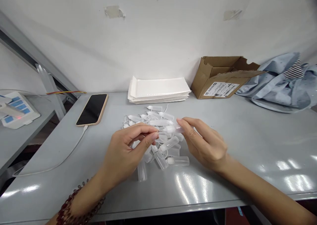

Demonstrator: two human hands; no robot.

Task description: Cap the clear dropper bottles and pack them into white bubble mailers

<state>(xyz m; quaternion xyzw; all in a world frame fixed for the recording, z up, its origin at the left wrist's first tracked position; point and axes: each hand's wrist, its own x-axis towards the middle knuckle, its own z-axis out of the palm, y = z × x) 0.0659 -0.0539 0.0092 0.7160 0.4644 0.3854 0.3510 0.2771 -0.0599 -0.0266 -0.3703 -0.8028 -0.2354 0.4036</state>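
Both hands meet over a pile of small clear bottles in the middle of the grey table. The right hand pinches one bottle by its body between thumb and fingertips, holding it level above the pile with its thin tip pointing to 9 o'clock. The left hand has its thumb and forefinger closed in a narrow grip right at that tip; whether a tiny cap sits between them is too small to tell. A dark bead bracelet circles the left wrist. The pile lies beneath and between the hands, some bottles lying flat with white nozzles on, one bottle off at 6 o'clock of the heap. From the pile, a stack of white trays rests at 12 o'clock against the wall. A phone lies face up at 10 o'clock, with a white cable running from it toward the near edge. An open cardboard box lies on its side at 1 o'clock, and a blue cloth is heaped at 2 o'clock. A white device with blue buttons sits on a separate surface at far 9 o'clock
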